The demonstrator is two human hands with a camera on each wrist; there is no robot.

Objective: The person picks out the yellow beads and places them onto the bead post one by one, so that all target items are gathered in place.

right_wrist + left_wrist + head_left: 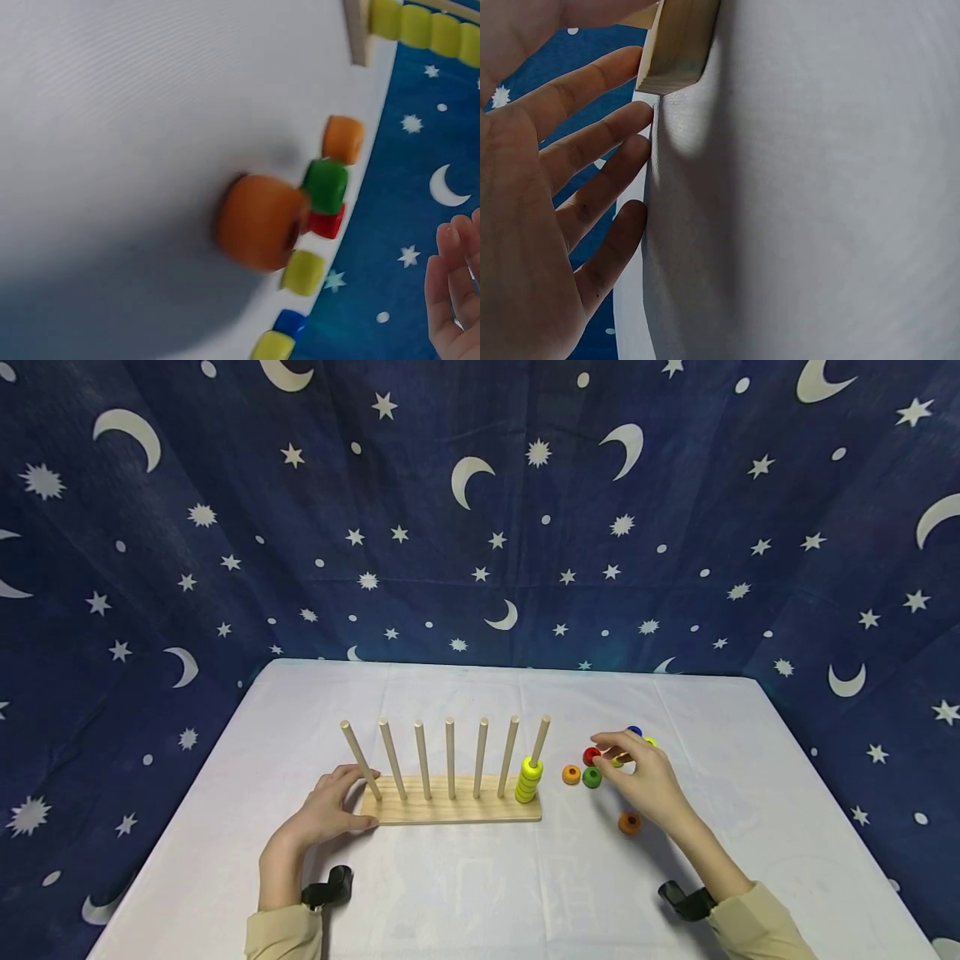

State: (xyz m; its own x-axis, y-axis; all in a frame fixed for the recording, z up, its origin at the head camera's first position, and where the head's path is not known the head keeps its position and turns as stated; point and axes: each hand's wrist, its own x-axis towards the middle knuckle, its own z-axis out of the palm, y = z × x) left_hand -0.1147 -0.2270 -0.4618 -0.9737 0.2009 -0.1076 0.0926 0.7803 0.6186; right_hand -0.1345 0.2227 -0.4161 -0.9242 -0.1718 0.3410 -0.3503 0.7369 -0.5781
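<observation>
A wooden board with several upright pegs [450,811] lies at the middle of the table. My left hand [327,806] holds its left end, thumb at the front edge and forefinger at the back; the other fingers spread beyond the wood in the left wrist view. Several yellow beads [528,782] are stacked on the rightmost peg. My right hand [647,779] hovers over loose beads with nothing visible in its fingers. Near its fingertips are a red bead [590,756], a green bead [592,777] and a yellow bead [303,272], partly hidden in the head view.
An orange bead [571,774] lies right of the board, another orange bead [629,823] nearer me below the right hand. Beyond that hand sit a blue bead [289,323] and a yellow bead [272,347]. A star-patterned cloth [480,552] hangs behind the white table [465,893].
</observation>
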